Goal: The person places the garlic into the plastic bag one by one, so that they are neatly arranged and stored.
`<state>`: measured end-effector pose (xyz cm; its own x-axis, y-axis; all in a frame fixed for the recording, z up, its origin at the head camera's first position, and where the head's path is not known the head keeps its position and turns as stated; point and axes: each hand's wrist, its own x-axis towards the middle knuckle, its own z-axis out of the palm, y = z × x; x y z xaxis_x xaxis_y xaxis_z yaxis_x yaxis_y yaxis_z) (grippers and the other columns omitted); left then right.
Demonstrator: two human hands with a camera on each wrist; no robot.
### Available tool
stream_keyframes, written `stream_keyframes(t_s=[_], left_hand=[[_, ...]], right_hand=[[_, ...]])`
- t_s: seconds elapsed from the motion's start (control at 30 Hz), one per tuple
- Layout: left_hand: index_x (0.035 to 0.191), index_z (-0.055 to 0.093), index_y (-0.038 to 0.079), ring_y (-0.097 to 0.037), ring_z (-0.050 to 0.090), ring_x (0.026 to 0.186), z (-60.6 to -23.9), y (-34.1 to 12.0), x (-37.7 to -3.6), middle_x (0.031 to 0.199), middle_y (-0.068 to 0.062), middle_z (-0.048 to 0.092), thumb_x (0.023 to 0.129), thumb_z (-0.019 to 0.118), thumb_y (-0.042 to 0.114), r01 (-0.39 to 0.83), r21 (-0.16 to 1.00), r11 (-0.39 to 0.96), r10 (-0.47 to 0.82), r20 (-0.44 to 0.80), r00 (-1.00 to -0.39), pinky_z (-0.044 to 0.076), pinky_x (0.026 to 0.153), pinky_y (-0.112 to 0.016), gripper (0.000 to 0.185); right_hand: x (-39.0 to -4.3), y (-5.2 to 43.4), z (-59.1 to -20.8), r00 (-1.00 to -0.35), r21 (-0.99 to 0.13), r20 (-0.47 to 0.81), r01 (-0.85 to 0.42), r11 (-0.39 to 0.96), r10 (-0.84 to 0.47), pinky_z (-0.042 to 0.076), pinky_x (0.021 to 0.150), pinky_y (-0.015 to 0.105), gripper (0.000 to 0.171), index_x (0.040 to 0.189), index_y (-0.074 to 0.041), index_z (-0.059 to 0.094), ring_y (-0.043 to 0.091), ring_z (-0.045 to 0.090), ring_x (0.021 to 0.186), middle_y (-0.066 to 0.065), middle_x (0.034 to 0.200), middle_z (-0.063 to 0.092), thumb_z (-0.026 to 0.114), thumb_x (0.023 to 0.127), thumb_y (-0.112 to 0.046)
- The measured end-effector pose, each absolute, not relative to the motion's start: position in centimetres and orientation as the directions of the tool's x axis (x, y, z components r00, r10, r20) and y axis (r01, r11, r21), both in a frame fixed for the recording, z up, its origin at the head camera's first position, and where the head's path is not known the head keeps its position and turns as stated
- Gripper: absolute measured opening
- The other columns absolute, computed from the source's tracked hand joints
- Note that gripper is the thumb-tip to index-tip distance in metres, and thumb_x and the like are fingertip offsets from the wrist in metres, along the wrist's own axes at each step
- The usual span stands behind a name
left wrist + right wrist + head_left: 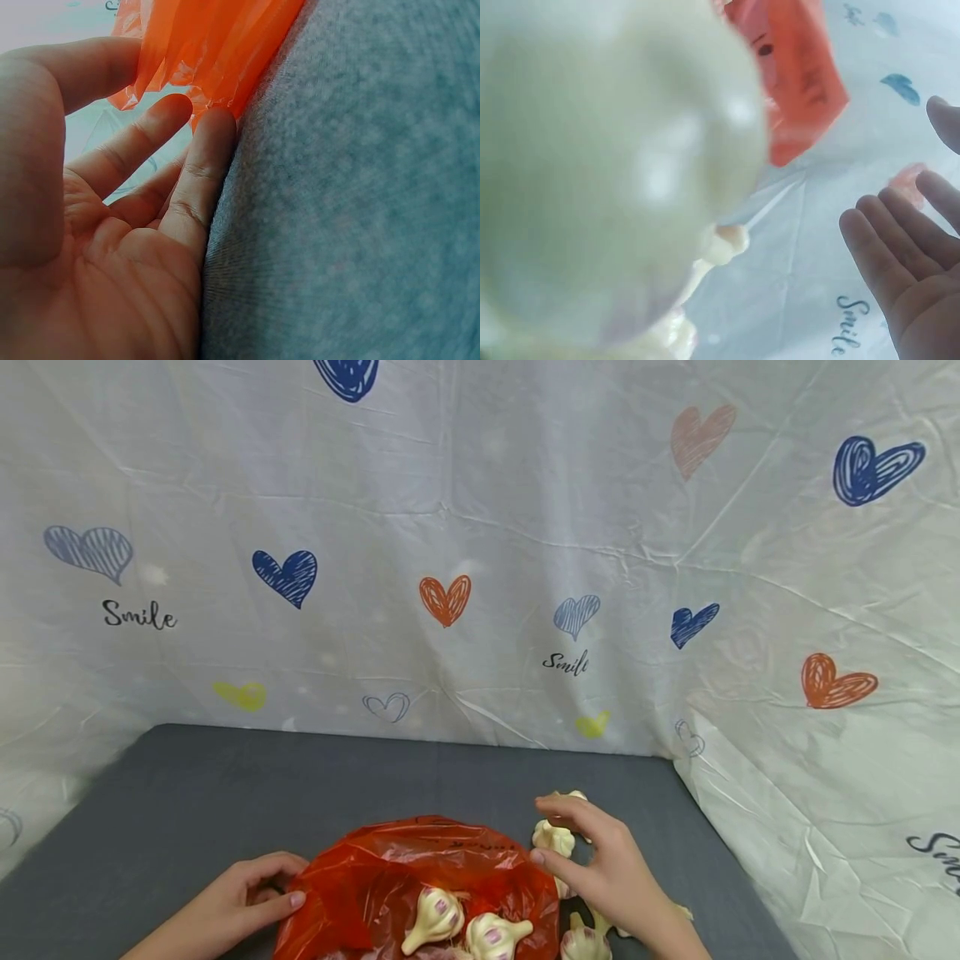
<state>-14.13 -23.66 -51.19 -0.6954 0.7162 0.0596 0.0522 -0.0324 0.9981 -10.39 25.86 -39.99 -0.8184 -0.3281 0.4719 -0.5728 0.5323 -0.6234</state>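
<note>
A red plastic bag (352,893) lies mouth open at the front of the table, two garlic bulbs (438,914) showing in it. My left hand (251,893) is at its left edge. In the left wrist view the thumb and fingertips touch the bag's gathered film (217,45), with the fingers spread and relaxed. My right hand (611,860) is over several more garlic bulbs (552,837) beside the bag's right edge. Its fingers are apart and hold nothing in the right wrist view, where one blurred garlic bulb (630,172) fills the left side. The right forearm partly hides the bulbs.
The dark grey table (360,777) reaches back to a pale sheet (495,510) printed with hearts and words. That sheet also hangs along the table's right side. Another garlic bulb (585,943) lies near the front, right of the bag.
</note>
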Motion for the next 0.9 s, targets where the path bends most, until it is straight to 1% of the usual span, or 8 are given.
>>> stream_keyframes(t_s=[0.17,0.33,0.47,0.6,0.7,0.9], left_hand=[[0.143,0.064,-0.003,-0.031,0.074,0.100,-51.2,-23.8,-14.0,0.131,-0.010,0.073,0.116,0.048,0.002,0.058,0.998,-0.024,0.715,0.058,-0.697,0.064,0.088,-0.037,0.031],[0.143,0.063,-0.004,-0.031,0.074,0.101,-51.3,-23.8,-14.1,0.131,-0.010,0.073,0.116,0.049,0.002,0.053,0.998,-0.020,0.712,0.051,-0.701,0.064,0.088,-0.038,0.031],[0.143,0.063,-0.004,-0.031,0.074,0.101,-51.3,-23.8,-14.0,0.131,-0.009,0.073,0.116,0.050,0.004,0.051,0.999,-0.001,0.701,0.037,-0.712,0.064,0.088,-0.037,0.031],[0.143,0.063,-0.004,-0.030,0.074,0.101,-51.2,-23.9,-14.0,0.131,-0.009,0.073,0.116,0.051,0.004,0.049,0.999,0.003,0.700,0.033,-0.714,0.064,0.088,-0.036,0.031],[0.143,0.063,-0.005,-0.031,0.074,0.101,-51.1,-23.8,-14.0,0.131,-0.010,0.073,0.116,0.050,0.003,0.048,0.999,-0.004,0.703,0.036,-0.710,0.064,0.087,-0.037,0.031],[0.143,0.064,-0.003,-0.030,0.074,0.101,-51.1,-23.8,-14.0,0.131,-0.008,0.073,0.116,0.050,0.002,0.073,0.997,-0.005,0.704,0.056,-0.708,0.064,0.087,-0.036,0.031]], right_hand=[[-11.1,26.4,-40.6,-0.839,-0.626,0.449,-0.541,0.561,-0.308,0.063,0.093,0.047,0.048,0.140,-0.026,0.071,0.013,0.073,0.116,-0.006,0.135,0.073,0.088,0.096,-0.019],[-11.6,27.0,-41.0,-0.882,-0.661,0.390,-0.467,0.587,-0.264,0.062,0.097,0.051,0.045,0.138,-0.025,0.072,0.014,0.073,0.117,-0.008,0.134,0.073,0.088,0.095,-0.019],[-12.0,27.3,-41.2,-0.913,-0.693,0.337,-0.406,0.596,-0.230,0.060,0.100,0.051,0.044,0.137,-0.024,0.073,0.022,0.074,0.120,-0.007,0.134,0.073,0.088,0.096,-0.022],[-12.4,27.5,-41.5,-0.929,-0.713,0.298,-0.369,0.596,-0.219,0.059,0.102,0.054,0.044,0.137,-0.022,0.073,0.029,0.073,0.121,-0.005,0.135,0.073,0.088,0.097,-0.024],[-12.6,27.6,-41.7,-0.938,-0.727,0.275,-0.347,0.593,-0.212,0.057,0.103,0.057,0.044,0.138,-0.021,0.073,0.029,0.073,0.122,-0.003,0.135,0.073,0.088,0.096,-0.023],[-13.0,27.9,-42.3,-0.957,-0.750,0.218,-0.288,0.595,-0.189,0.055,0.105,0.059,0.043,0.137,-0.022,0.073,0.027,0.072,0.124,-0.002,0.135,0.073,0.087,0.097,-0.023]])
